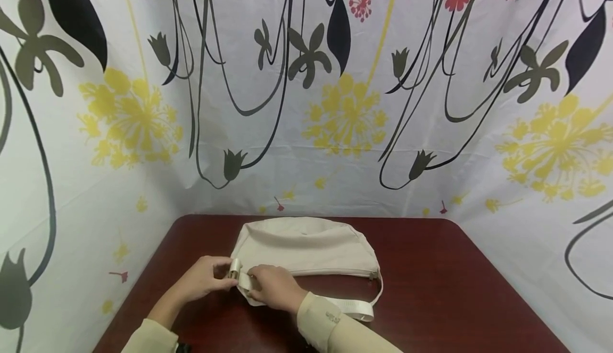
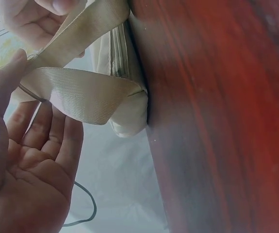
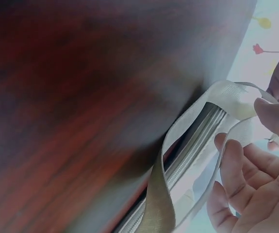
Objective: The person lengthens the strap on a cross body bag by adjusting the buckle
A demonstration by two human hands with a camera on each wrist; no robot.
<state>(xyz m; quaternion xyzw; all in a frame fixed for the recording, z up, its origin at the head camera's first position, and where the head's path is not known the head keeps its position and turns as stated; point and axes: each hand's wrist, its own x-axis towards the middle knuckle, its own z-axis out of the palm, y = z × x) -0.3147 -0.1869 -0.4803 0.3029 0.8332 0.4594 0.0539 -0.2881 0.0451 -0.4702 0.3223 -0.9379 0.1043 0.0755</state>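
Observation:
A cream fabric shoulder bag (image 1: 306, 249) lies on the table with its zipper edge toward me. At its left end, my left hand (image 1: 203, 278) pinches the bag's webbing strap (image 2: 83, 94) between thumb and fingers, beside a small metal strap buckle (image 1: 233, 274). Just to the right, my right hand (image 1: 276, 287) pinches another stretch of the same strap (image 3: 229, 94) between thumb and fingertips. In the left wrist view the strap loops and twists between both hands. The rest of the strap (image 1: 351, 306) runs under my right forearm to the bag's right end.
The dark red-brown table (image 1: 431, 268) has a glossy surface, with its far edge just behind the bag. A white curtain (image 1: 297, 129) printed with flowers and leaves hangs around the back and sides.

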